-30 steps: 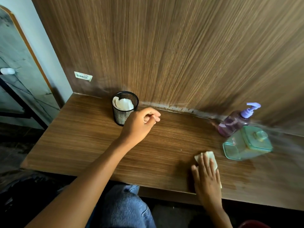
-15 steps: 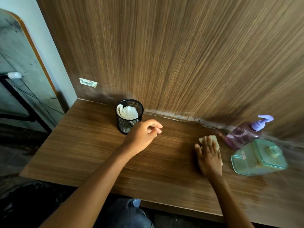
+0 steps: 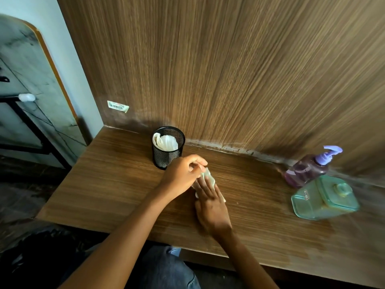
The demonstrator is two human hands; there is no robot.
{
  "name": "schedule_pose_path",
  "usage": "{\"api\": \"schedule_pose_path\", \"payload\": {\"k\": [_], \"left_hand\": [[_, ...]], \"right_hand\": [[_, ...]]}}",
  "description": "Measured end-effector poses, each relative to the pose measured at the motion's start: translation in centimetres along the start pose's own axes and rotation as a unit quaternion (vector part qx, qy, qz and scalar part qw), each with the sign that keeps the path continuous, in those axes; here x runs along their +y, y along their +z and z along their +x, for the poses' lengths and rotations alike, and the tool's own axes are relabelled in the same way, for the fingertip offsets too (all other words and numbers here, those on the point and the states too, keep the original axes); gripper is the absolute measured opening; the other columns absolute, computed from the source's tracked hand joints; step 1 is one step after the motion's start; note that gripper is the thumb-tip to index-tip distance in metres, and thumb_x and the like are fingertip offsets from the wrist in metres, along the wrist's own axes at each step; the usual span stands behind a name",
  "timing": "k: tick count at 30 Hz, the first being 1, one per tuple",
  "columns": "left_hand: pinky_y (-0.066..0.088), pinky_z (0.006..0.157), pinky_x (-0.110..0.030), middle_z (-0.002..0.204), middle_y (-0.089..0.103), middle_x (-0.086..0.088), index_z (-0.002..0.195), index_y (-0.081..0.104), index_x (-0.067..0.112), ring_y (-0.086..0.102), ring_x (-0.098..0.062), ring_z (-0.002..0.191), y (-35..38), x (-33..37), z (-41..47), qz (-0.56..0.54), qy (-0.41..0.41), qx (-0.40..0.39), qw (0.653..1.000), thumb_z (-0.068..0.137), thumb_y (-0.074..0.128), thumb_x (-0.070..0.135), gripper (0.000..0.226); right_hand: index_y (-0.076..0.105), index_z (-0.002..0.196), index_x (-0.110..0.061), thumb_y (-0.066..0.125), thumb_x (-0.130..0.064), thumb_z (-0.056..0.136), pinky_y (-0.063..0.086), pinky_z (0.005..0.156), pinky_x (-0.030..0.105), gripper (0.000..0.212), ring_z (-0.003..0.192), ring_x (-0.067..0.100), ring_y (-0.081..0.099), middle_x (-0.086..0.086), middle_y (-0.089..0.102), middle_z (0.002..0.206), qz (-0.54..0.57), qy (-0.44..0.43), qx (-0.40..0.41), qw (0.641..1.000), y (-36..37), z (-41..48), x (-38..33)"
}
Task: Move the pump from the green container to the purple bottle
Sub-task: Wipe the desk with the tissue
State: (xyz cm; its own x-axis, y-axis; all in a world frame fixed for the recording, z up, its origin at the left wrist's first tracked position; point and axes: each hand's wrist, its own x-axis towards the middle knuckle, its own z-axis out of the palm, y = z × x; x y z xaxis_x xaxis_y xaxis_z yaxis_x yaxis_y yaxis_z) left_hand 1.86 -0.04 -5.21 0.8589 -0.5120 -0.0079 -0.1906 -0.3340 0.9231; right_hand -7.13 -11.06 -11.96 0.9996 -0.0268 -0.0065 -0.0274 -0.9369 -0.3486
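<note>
wiping bench seemed step in hand. head view: right hand pressed flat, fingers straight, on folded cloth; left hand curled at cloth's far end, pinch unclear. pump sat on purple bottle beside green container. next: lift cloth away.
</note>
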Motion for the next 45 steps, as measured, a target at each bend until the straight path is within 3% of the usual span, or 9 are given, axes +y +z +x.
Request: {"api": "schedule_pose_path", "payload": {"k": [4,7,12,16,24,30,37,41,45], "left_hand": [[0.056,0.077,-0.036,0.086,0.073,0.001,0.092,0.066,0.017,0.069,-0.016,0.074,0.4,0.2,-1.1,0.014,-0.005,-0.007,1.0,0.087,0.052,0.006,0.019],[0.056,0.079,-0.039,0.082,0.069,0.01,0.092,0.066,0.02,0.068,-0.012,0.076,1.0,0.6,-2.1,0.036,0.003,-0.02,0.999,0.087,0.053,0.009,0.018],[0.055,0.083,-0.037,0.086,0.069,0.014,0.085,0.061,0.036,0.067,-0.011,0.083,2.5,1.3,-3.7,0.026,-0.017,-0.07,0.997,0.086,0.052,0.012,0.026],[0.048,0.078,-0.01,0.102,0.067,0.008,0.096,0.063,0.031,0.061,0.001,0.091,4.2,2.1,-4.0,-0.053,-0.044,-0.13,0.989,0.091,0.046,0.009,0.028],[0.056,0.054,-0.021,0.079,0.067,-0.001,0.079,0.06,0.022,0.067,-0.006,0.058,6.0,3.0,-3.3,-0.217,-0.165,-0.071,0.96,0.083,0.061,0.002,0.02],[0.051,0.064,-0.026,0.073,0.06,0.007,0.069,0.053,0.025,0.059,-0.01,0.07,6.9,3.1,-3.9,-0.127,-0.069,0.05,0.988,0.078,0.068,0.009,0.023],[0.052,0.08,-0.035,0.101,0.068,-0.006,0.098,0.064,0.016,0.063,-0.02,0.092,5.6,3.7,-4.5,-0.069,-0.101,-0.024,0.992,0.076,0.051,0.001,0.029],[0.044,0.069,-0.032,0.105,0.066,0.003,0.104,0.052,0.026,0.061,-0.016,0.089,2.5,3.0,-4.3,0.134,-0.098,0.035,0.986,0.087,0.045,0.016,0.021],[0.052,0.087,-0.04,0.096,0.07,0.002,0.076,0.059,0.029,0.066,-0.02,0.091,-2.7,3.0,-4.1,0.048,-0.114,0.012,0.992,0.087,0.048,0.018,0.019]], "right_hand": [[0.043,0.136,-0.004,0.061,0.007,0.08,0.031,0.11,0.037,0.06,0.134,0.035,0.038,0.009,0.036,0.146,-0.002,0.034,0.111,0.993,-1.6,-7.2,2.5],[0.04,0.137,-0.007,0.048,0.012,0.086,0.018,0.115,0.031,0.054,0.142,0.031,0.025,-0.001,0.019,0.144,0.034,0.126,0.141,0.981,-1.9,-11.2,2.9],[0.07,0.105,-0.004,0.056,0.028,0.068,0.022,0.096,-0.004,0.051,0.125,-0.028,0.022,-0.009,0.065,0.116,0.083,0.175,0.216,0.957,-0.3,-14.4,-0.4],[0.071,0.085,-0.01,0.048,0.015,0.08,0.054,0.074,0.026,0.034,0.085,0.018,0.069,-0.002,0.071,0.085,0.191,0.213,0.172,0.943,-4.4,-12.1,-0.7],[0.063,0.077,-0.018,0.058,0.009,0.079,0.054,0.064,0.021,0.027,0.077,0.015,0.065,0.001,0.068,0.081,0.404,0.22,0.262,0.848,-10.3,-4.8,0.2],[0.07,0.08,-0.01,0.059,-0.001,0.085,0.057,0.077,0.045,0.014,0.081,0.028,0.068,0.013,0.071,0.084,0.459,0.321,0.255,0.788,-8.9,-2.8,-1.0],[0.071,0.085,-0.005,0.064,0.001,0.08,0.055,0.056,0.023,0.01,0.062,0.014,0.067,0.009,0.07,0.073,0.584,0.32,0.198,0.719,-8.7,-3.3,-1.4],[0.072,0.091,-0.007,0.063,-0.002,0.081,0.051,0.068,0.03,0.014,0.078,0.024,0.066,0.015,0.073,0.089,0.311,0.395,0.231,0.833,-6.3,-1.7,-0.9],[0.072,0.088,-0.012,0.063,-0.016,0.082,0.045,0.072,0.029,0.011,0.092,0.034,0.065,0.019,0.071,0.097,0.175,0.361,0.083,0.912,-4.7,0.8,-3.1]]}}
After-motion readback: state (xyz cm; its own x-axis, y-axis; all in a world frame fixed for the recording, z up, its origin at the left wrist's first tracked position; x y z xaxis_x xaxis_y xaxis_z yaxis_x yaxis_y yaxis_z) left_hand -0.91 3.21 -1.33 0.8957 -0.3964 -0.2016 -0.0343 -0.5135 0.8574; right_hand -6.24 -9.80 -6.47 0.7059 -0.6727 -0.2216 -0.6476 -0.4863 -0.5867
